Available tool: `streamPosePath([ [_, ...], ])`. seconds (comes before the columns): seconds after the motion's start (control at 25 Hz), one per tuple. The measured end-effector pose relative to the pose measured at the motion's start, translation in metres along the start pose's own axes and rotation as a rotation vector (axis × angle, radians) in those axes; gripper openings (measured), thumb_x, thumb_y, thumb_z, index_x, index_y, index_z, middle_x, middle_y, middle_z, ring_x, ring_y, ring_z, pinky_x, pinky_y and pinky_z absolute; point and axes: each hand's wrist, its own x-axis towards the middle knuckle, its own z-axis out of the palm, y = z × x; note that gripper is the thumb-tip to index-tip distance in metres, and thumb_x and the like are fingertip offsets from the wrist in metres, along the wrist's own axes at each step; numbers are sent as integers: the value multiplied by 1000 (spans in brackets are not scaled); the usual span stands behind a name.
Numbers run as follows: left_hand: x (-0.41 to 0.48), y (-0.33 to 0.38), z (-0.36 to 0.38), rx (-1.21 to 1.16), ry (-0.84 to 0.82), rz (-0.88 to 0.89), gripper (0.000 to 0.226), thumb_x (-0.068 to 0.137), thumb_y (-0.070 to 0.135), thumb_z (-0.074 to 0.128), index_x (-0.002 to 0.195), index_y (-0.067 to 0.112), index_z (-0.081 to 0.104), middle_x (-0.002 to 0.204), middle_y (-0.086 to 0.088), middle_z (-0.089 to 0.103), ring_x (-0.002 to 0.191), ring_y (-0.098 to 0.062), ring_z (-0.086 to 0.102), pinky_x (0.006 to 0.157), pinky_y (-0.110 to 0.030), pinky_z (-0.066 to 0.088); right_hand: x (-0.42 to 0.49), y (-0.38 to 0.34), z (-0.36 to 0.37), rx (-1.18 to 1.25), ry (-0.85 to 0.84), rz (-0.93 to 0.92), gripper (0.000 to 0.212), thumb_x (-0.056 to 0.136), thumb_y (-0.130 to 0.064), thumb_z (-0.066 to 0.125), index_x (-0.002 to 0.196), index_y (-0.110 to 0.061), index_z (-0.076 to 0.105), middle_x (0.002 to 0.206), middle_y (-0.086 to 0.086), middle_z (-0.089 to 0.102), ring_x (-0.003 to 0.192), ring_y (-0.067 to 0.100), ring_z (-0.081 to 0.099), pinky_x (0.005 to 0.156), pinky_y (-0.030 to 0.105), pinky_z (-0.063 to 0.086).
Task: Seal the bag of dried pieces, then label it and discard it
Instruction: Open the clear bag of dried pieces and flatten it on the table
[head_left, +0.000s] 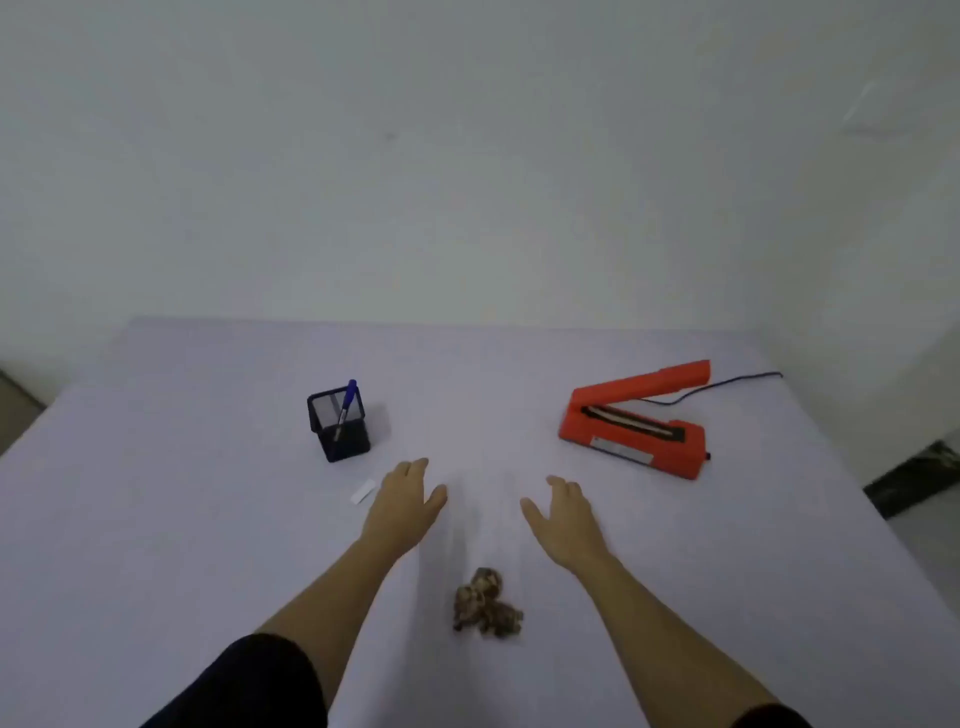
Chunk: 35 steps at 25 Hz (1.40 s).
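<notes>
A clump of brown dried pieces (487, 604) lies near the front of the table, inside a clear bag (475, 519) that stretches away from me and is barely visible. My left hand (408, 501) and my right hand (563, 512) hover on either side of the bag's far end, fingers spread and holding nothing. A small white label (362, 491) lies just left of my left hand. A blue pen (346, 408) stands in a black mesh holder (338, 427) behind it. The orange heat sealer (636, 422) sits at the right with its arm raised.
The white table (182, 493) runs back to a pale wall. The sealer's dark cord (727, 384) trails off toward the back right edge. A dark floor strip (914, 478) shows beyond the right edge.
</notes>
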Motion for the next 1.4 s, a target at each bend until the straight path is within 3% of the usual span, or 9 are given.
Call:
streamPosePath([
  [0.2, -21, -22, 57, -159, -99, -298, 70, 85, 46, 59, 136, 4, 38, 131, -16, 48, 116, -29, 50, 99, -40, 42, -8, 32, 51, 190, -77, 192, 60, 85, -40, 60, 128, -4, 39, 132, 15, 44, 117, 28, 48, 97, 37, 44],
  [0.4, -25, -10, 87, -446, -50, -441, 66, 80, 34, 70, 132, 6, 41, 112, -11, 58, 99, -25, 56, 82, -26, 41, -7, 32, 70, 403, -53, 251, 64, 78, -33, 72, 126, -7, 40, 113, 11, 52, 94, 21, 56, 77, 27, 45],
  [0.56, -24, -12, 92, -617, -53, -477, 42, 79, 21, 71, 117, 15, 55, 99, -4, 62, 88, -19, 60, 77, -28, 48, -4, 33, 70, 552, -88, 287, 54, 73, -23, 78, 117, -12, 48, 88, 4, 57, 80, 16, 57, 68, 19, 43],
  [0.68, -25, -18, 89, -788, -103, -467, 18, 78, 11, 71, 95, 12, 66, 85, -6, 67, 80, -23, 65, 75, -34, 56, -3, 35, 71, 584, -132, 251, 23, 75, -17, 76, 92, -16, 59, 72, -5, 58, 70, 9, 56, 63, 14, 43],
  [0.76, -25, -21, 86, -825, -112, -444, 9, 78, 8, 71, 84, 10, 66, 77, -5, 64, 73, -19, 62, 70, -28, 53, -1, 38, 68, 605, -158, 211, 10, 78, -16, 73, 79, -18, 63, 72, -8, 61, 72, 9, 58, 66, 16, 44],
  [0.92, -26, -26, 82, -911, -162, -399, 10, 79, 6, 70, 76, 9, 61, 78, -13, 68, 73, -22, 66, 68, -28, 52, 1, 39, 66, 635, -195, 189, 9, 82, -17, 68, 77, -21, 63, 82, -4, 63, 80, 10, 57, 69, 17, 44],
  [1.04, -28, -25, 81, -987, -213, -390, 18, 81, 9, 69, 97, 16, 64, 87, -15, 72, 78, -23, 71, 70, -29, 55, 1, 37, 68, 712, -155, 207, 8, 84, -17, 66, 79, -22, 61, 95, -3, 65, 92, 13, 60, 81, 23, 47],
  [1.16, -27, -25, 81, -948, -268, -348, 32, 80, 12, 70, 112, 16, 64, 86, -13, 71, 83, -22, 69, 79, -31, 57, 0, 39, 67, 850, -223, 207, 9, 86, -16, 63, 80, -19, 58, 102, 1, 69, 96, 17, 65, 91, 35, 51],
  [1.4, -24, -27, 81, -889, -225, -286, 16, 75, 4, 74, 90, 9, 69, 82, -11, 74, 74, -16, 71, 65, -22, 55, 0, 37, 61, 754, -309, 108, 22, 77, -12, 73, 87, -18, 54, 88, 7, 74, 88, 19, 70, 85, 37, 54],
])
